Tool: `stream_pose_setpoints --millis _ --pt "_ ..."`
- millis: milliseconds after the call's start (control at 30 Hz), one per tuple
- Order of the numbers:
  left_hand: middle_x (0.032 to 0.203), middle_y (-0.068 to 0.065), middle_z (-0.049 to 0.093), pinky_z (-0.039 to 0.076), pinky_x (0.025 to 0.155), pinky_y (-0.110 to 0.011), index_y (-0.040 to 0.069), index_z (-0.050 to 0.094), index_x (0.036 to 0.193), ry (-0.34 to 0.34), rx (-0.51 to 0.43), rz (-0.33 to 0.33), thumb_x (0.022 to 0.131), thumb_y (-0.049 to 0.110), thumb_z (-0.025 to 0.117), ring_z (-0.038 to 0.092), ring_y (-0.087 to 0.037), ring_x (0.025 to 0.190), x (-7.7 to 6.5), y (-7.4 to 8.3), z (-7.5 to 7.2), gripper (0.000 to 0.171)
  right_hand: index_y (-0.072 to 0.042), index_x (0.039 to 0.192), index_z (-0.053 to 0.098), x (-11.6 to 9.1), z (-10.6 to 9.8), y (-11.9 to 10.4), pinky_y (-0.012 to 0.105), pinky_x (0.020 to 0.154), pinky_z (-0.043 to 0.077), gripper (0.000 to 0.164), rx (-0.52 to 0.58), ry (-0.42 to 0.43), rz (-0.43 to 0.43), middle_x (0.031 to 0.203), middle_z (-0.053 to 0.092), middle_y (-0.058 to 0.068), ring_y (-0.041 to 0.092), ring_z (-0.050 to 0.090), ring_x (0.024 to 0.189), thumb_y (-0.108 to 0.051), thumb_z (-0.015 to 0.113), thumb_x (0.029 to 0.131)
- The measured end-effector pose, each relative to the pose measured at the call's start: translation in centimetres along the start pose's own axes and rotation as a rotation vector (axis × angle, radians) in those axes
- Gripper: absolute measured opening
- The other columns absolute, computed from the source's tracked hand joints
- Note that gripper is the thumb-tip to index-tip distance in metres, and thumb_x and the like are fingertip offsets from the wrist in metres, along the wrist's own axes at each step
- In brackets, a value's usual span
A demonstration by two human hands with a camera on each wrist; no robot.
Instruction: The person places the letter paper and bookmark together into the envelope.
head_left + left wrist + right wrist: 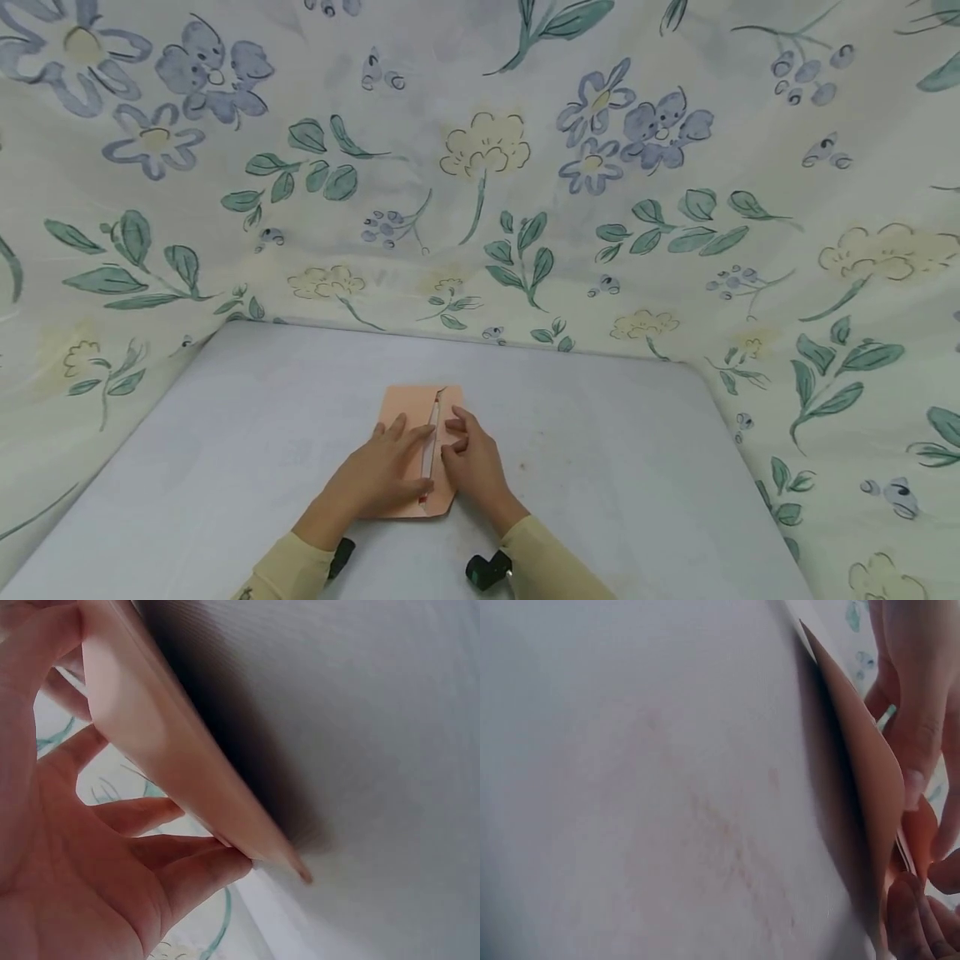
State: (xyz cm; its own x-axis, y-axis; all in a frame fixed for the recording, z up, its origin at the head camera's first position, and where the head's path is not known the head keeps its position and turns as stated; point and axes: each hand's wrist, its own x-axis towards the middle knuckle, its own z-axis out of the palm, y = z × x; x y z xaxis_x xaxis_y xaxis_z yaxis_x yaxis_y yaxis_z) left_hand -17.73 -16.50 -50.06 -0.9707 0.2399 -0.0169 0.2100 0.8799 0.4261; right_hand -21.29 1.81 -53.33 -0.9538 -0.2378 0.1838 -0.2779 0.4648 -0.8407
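A peach-coloured folded paper (405,402), shaped like an envelope, lies on the table in the head view. A narrow lengthwise gap between its two folded parts shows white, with small red marks near the ends. My left hand (378,471) rests on the paper's left part, fingers spread, with index finger and thumb reaching the gap. My right hand (477,467) has curled fingers and pinches the right-hand flap beside the gap. In the left wrist view, spread fingertips touch the paper (161,742). The right wrist view shows the paper (870,765) bowed up from the table.
The pale table (600,475) surrounds the paper, with faint specks to its right. A floral cloth (480,192) hangs behind and at both sides. Black devices sit by both wrists, the right device (487,571) showing most.
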Motion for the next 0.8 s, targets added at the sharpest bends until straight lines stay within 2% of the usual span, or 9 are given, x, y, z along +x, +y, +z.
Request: stream_pose_setpoints --millis 267,533,700,800 --pt "0.153 -0.034 0.037 0.049 0.087 -0.070 0.017 0.054 0.147 -0.027 0.068 0.012 0.082 0.055 0.079 0.037 -0.068 0.131 -0.2 -0.3 -0.4 0.080 -0.006 0.144 0.053 -0.1 -0.3 0.7 0.020 0.064 0.051 0.053 0.039 0.008 0.090 0.125 0.068 0.008 0.002 0.063 0.078 0.001 0.063 0.092" --pt "0.148 -0.039 0.040 0.042 0.097 -0.072 0.015 0.057 0.145 -0.041 0.146 0.006 0.092 0.058 0.066 0.036 -0.069 0.130 -0.4 -0.3 -0.3 0.070 -0.009 0.139 0.058 -0.2 -0.7 1.0 0.023 0.070 0.053 0.046 -0.017 0.036 0.108 0.124 0.070 0.006 0.005 0.063 0.083 -0.004 0.066 0.094" --pt "0.148 -0.042 0.037 0.032 0.101 -0.078 0.012 0.057 0.145 -0.042 0.113 -0.003 0.095 0.057 0.062 0.032 -0.073 0.130 -0.4 0.2 -0.3 0.067 -0.008 0.139 0.058 -0.3 -2.2 1.7 0.036 0.086 0.055 0.044 -0.154 0.028 0.055 0.129 0.066 0.008 0.018 0.066 0.101 -0.010 0.067 0.096" --pt "0.150 -0.042 0.035 0.027 0.102 -0.080 0.014 0.055 0.147 -0.049 0.104 -0.010 0.097 0.058 0.058 0.030 -0.073 0.131 -0.3 0.2 -0.2 0.067 -0.007 0.142 0.056 -0.1 -3.6 2.2 0.044 0.100 0.050 0.046 -0.261 0.012 0.025 0.137 0.062 0.011 0.026 0.061 0.120 -0.015 0.067 0.098"
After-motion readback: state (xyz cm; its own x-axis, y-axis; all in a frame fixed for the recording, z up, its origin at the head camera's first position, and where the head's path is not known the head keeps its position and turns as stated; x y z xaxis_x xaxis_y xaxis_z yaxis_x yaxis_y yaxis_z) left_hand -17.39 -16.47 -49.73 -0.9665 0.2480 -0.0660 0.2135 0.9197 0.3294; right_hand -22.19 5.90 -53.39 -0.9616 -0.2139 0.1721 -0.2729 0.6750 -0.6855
